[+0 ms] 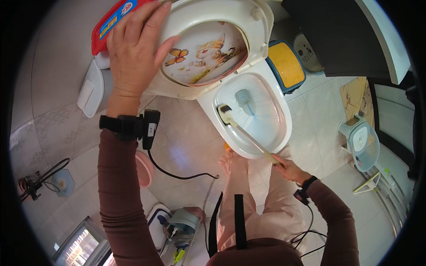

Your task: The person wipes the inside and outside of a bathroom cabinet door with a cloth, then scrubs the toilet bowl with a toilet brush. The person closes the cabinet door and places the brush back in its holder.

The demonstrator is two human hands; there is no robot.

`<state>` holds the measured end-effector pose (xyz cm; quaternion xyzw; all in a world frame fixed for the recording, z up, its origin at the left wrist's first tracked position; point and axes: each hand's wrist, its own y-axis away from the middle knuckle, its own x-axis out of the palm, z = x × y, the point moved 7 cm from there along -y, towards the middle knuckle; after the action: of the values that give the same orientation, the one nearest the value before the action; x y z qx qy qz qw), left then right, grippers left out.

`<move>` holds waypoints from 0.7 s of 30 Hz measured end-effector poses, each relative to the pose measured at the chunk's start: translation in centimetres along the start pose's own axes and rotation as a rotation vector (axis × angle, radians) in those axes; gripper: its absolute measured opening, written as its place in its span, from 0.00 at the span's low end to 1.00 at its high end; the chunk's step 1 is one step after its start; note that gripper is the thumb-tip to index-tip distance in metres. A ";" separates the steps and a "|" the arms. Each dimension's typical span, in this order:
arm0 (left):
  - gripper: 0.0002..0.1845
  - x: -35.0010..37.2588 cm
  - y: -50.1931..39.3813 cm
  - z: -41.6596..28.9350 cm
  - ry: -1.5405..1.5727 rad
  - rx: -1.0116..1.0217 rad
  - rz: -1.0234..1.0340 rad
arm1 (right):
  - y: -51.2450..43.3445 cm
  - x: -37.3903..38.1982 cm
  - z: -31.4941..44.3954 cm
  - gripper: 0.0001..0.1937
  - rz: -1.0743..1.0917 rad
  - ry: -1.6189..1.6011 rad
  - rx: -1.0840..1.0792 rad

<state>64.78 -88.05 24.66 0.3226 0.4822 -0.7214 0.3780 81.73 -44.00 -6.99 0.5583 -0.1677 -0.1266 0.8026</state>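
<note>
My right hand [292, 170] grips the handle of a toilet brush [248, 134]. The brush's head, with dark bristles, lies against the left inner wall of a white toilet bowl [285, 133]. Blue liquid streaks the bowl and runs towards the water at its drain. Behind it the toilet seat [213, 10] and lid are raised; a kitten and butterfly picture [209, 56] shows through the seat's opening. My left hand [134, 50] is at the seat's left edge, fingers extended and thumb apart. Whether it presses on the seat is unclear.
A red package [101, 35] with writing is beyond my left hand, above a white wall-side holder [90, 89]. Right of the toilet stands a bin with a yellow lid [286, 65]. A pink basin [143, 169], a pale blue stool [361, 141] and a dangling cable [179, 178] are nearby.
</note>
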 end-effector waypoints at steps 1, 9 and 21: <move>0.38 -0.4 -0.2 0.9 0.041 -0.005 -0.068 | -0.1 0.4 1.4 0.27 -0.036 0.011 -0.171; 0.22 2.9 -0.4 3.9 0.865 -0.403 -0.001 | -2.8 3.5 3.3 0.24 -0.331 -0.003 -0.299; 0.17 3.1 0.3 4.5 0.626 -0.446 0.010 | -4.8 3.3 -2.3 0.28 -0.507 0.252 -0.076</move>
<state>63.03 -93.08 23.42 0.4397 0.7178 -0.4636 0.2766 85.57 -45.00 -11.85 0.5631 0.0833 -0.2589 0.7803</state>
